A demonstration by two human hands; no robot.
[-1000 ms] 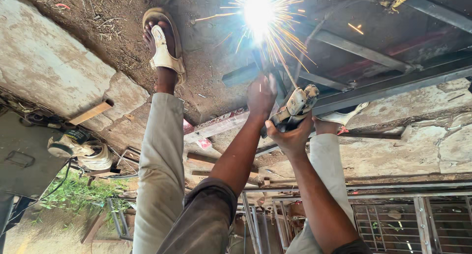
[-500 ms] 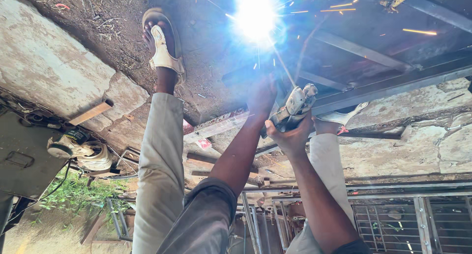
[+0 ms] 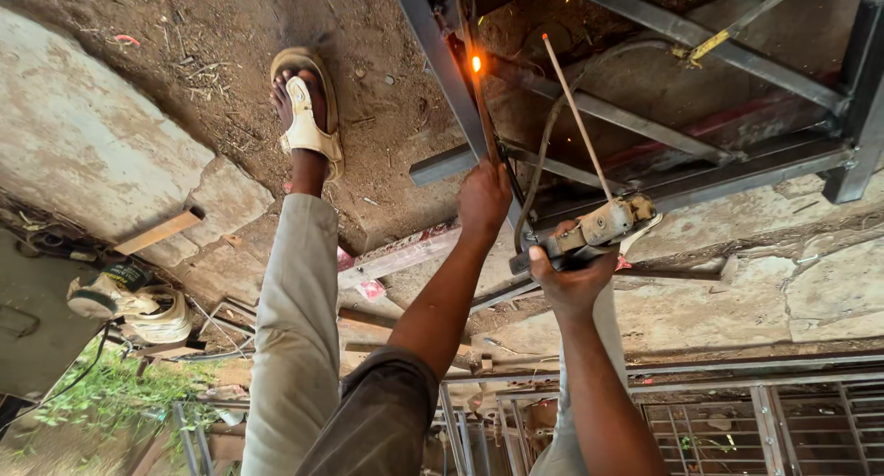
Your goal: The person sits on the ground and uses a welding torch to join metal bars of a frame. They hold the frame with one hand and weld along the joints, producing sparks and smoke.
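The right hand (image 3: 571, 278) is clenched around the handle of a welding electrode holder (image 3: 589, 235), and the thin electrode rod (image 3: 577, 117) rises from its clamp in a long slant, running up and to the left from the fingers toward the steel frame (image 3: 645, 117) above. The rod's tip ends near a crossbar and stands apart from the small glowing spot (image 3: 476, 63), which sits to the left on a narrow upright bar (image 3: 481, 108) set against the frame's slanting member. The left hand (image 3: 483, 200) is closed around the lower part of that same bar, directly below the glow, so it lies nearer the hot point than the right hand does, though along the bar's own long axis rather than across it. The rod's axis and the bar's axis run roughly the same way and draw together toward the top, the rod lying to the right of the bar with a clear gap between them. A dark cable (image 3: 534, 177) loops from the holder up behind the frame. To the left, a foot in a pale sandal (image 3: 306, 117) rests on the dirt ground (image 3: 184, 52), with a light trouser leg (image 3: 295, 329) below it. Broken concrete slabs (image 3: 92, 154) edge the dirt, and a metal grille (image 3: 737, 421) shows at the lower right.
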